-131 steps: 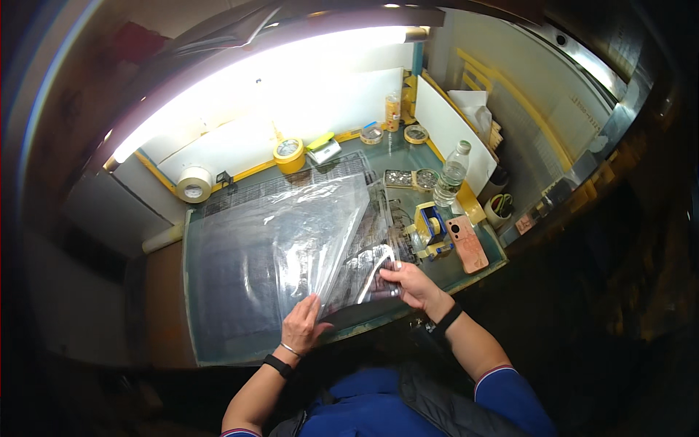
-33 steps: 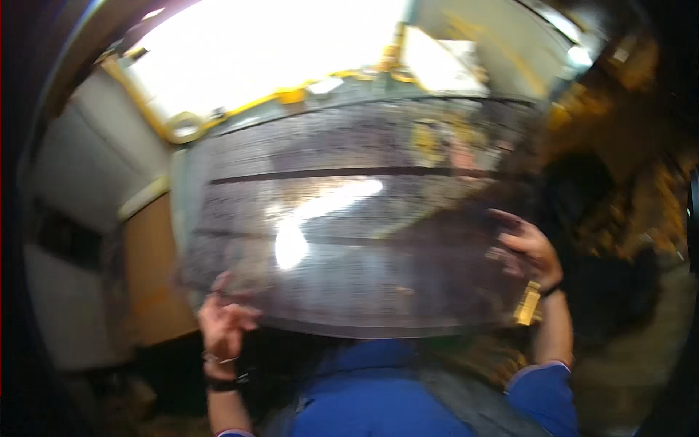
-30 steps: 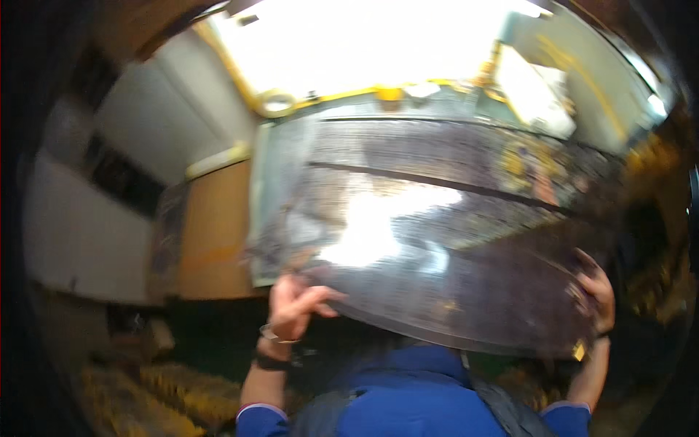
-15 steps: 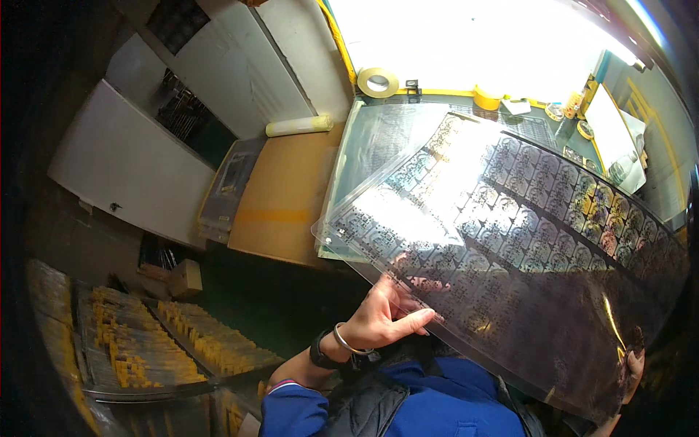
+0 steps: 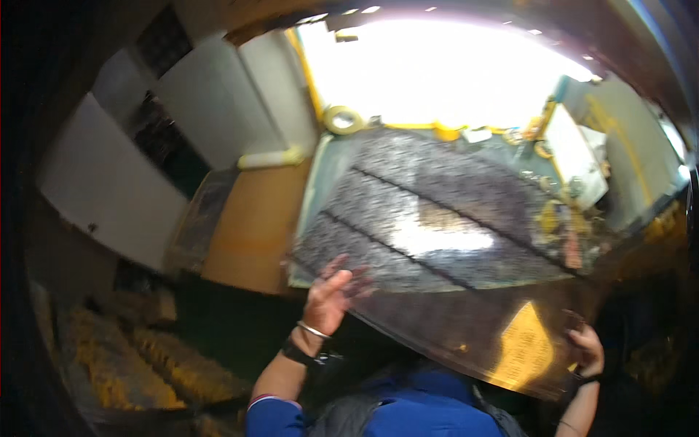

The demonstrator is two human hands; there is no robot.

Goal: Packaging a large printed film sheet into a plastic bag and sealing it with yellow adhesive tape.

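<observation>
A large, dark see-through film sheet (image 5: 429, 320) printed with rows of small patterns spans the space before me. My left hand (image 5: 328, 302) grips its near left edge, the thumb on top and the fingers showing through from beneath. At the near right corner my right hand (image 5: 588, 349) holds the same sheet, partly blurred. A yellow patch (image 5: 526, 349) shows through or reflects on the film near that hand. Below the sheet's far part lies the green-edged worktable (image 5: 312, 211).
Behind the table glows a bright white panel (image 5: 451, 80). A tape roll (image 5: 342, 119), a yellow roll (image 5: 446, 132) and a leaning white board (image 5: 575, 156) stand along its back. To the left are a brown cardboard sheet (image 5: 255, 226), a pale roll (image 5: 269, 158) and racks of yellow-edged items (image 5: 116, 357).
The film sheet has swung lower and flatter, and its printed part looks darker. My right hand has come further into view, and my left hand has moved left. The view has shifted.
</observation>
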